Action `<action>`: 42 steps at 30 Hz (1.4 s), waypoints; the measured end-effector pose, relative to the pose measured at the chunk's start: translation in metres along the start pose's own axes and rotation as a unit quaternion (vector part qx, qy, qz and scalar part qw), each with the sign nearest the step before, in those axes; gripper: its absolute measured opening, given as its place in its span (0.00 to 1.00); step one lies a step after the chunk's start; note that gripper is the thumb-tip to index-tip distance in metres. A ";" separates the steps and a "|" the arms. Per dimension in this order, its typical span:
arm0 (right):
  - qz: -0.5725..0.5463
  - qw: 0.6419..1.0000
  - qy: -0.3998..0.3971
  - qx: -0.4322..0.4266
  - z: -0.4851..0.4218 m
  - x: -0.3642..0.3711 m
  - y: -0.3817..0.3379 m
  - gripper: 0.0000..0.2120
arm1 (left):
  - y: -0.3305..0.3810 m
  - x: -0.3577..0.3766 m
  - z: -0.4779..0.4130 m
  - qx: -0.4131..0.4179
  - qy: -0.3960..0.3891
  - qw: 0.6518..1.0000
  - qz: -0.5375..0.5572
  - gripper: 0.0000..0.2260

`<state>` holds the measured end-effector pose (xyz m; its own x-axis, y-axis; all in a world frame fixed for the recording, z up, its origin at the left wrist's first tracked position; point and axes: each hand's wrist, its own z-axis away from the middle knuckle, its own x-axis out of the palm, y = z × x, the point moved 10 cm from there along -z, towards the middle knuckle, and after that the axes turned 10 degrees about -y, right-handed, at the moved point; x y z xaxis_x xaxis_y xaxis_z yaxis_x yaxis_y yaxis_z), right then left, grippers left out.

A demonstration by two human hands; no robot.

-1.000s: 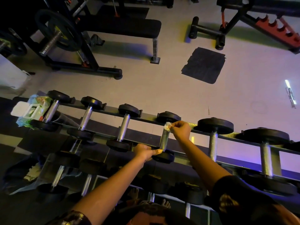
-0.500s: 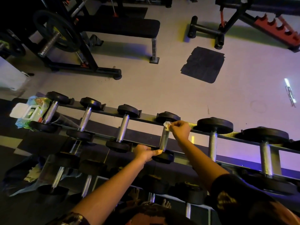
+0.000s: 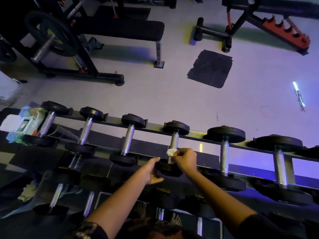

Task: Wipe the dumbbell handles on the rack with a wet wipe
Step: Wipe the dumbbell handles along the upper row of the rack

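Note:
Several dumbbells with steel handles and black heads lie across the rack's top rails point(image 3: 200, 135). My right hand point(image 3: 185, 158) pinches a crumpled white wet wipe point(image 3: 171, 153) against the near end of the fourth dumbbell's handle point(image 3: 174, 140). My left hand point(image 3: 151, 170) cups the left side of that dumbbell's near head point(image 3: 170, 169). The part of the handle under the wipe is hidden.
A pack of wet wipes point(image 3: 25, 124) with its white lid open sits at the rack's left end. Lower tiers hold more dumbbells point(image 3: 57, 195). Beyond the rack are a flat bench point(image 3: 124, 30), a barbell stand, an adjustable bench point(image 3: 276, 23) and a dark floor mat point(image 3: 211, 69).
My right hand has slid the wipe down the handle from the far head to the near end. My left hand has shifted its grip on the near head.

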<state>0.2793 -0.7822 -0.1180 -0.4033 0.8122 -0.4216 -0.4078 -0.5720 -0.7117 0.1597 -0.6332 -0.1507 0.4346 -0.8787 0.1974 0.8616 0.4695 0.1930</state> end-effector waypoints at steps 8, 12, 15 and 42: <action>-0.003 0.999 0.036 -0.016 -0.008 -0.010 -0.010 0.02 | -0.012 0.034 -0.016 -0.002 -0.091 0.992 0.090 0.14; -0.023 0.998 0.052 -0.028 -0.015 -0.020 -0.014 0.02 | -0.020 0.041 -0.013 0.072 0.001 0.985 0.156 0.11; -0.038 0.998 0.047 -0.031 -0.026 -0.026 -0.026 0.03 | -0.028 0.034 -0.006 0.113 0.071 0.972 0.192 0.13; 0.017 0.998 0.034 -0.055 -0.017 -0.014 -0.018 0.03 | 0.015 0.024 0.040 0.252 0.167 0.898 -0.318 0.16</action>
<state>0.3063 -0.7813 -0.1082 -0.3565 0.8008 -0.4813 -0.3016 -0.5862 -0.7519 0.1728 -0.6438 -0.1047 0.0228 -0.9203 -0.3906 0.7714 -0.2324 0.5925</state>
